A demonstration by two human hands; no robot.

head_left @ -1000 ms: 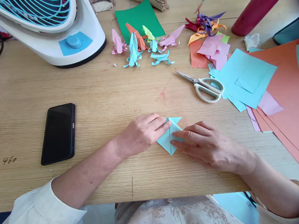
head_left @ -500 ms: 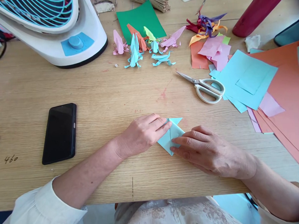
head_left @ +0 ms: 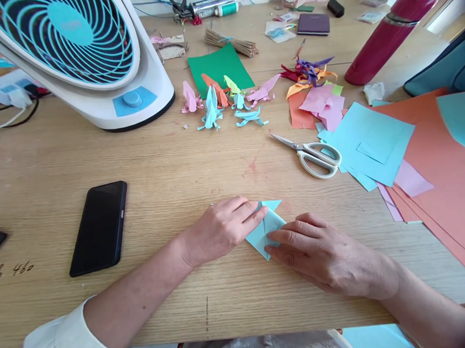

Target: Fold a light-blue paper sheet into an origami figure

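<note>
Phone (head_left: 98, 229): left of frame, apparently kept clear of the arms.
Left hand (head_left: 221, 225): lower centre, fingers close together, holding the paper's upper part down, likely to steady it.
Folded blue paper (head_left: 273, 223): lower centre, between the hands.
Right hand (head_left: 326, 257): lower right of centre, narrow, holding the paper's right edge, perhaps to firm a crease.

1. On the worktop (head_left: 159, 198), the left hand (head_left: 229, 226) lays its fingers upon the upper part of a folded blue paper (head_left: 273, 224).
2. The right hand (head_left: 326, 252) touches the lower right side of this same paper.
3. The scissors (head_left: 301, 147) lie beyond, their handles reaching the blue sheets (head_left: 375, 144).
4. A black phone (head_left: 98, 227) lies at left; behind it stands a fan (head_left: 73, 47).
</note>
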